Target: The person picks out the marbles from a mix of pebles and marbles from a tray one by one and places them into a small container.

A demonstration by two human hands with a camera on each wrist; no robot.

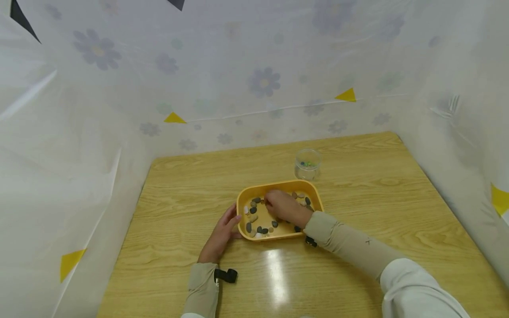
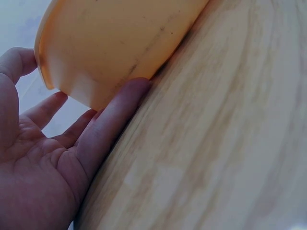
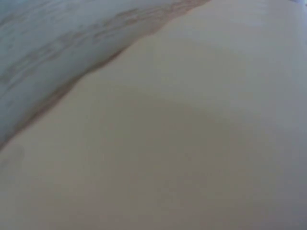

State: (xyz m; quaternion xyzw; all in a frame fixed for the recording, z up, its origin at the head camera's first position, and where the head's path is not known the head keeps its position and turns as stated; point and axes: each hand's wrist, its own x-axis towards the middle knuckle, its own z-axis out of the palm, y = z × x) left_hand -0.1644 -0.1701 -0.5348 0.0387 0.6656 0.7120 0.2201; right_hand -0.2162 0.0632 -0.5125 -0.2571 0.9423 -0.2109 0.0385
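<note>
A yellow plastic tub (image 1: 278, 185) sits on the table with pebbles in it. Dark, brown and white pebbles (image 1: 253, 210) lie mostly along its inner edges. My left hand (image 1: 222, 229) is at the tub's left end, thumb at the rim. In the left wrist view its spread, fairly straight fingers (image 2: 120, 103) touch the outer wall, one low along the table. My right hand (image 1: 288, 207) reaches over the near rim into the tub, its fingers bent downward near the far side. Its fingertips and anything between them are hidden. Only a blurred pale surface fills most of the right wrist view.
Just behind the tub stands a clear round container (image 1: 308, 164) with small green and blue pieces inside. The wooden table (image 1: 191, 190) meets white flowered sheeting (image 1: 238, 88) at the back and sides. Yellow tape pieces (image 1: 174, 118) stick to it.
</note>
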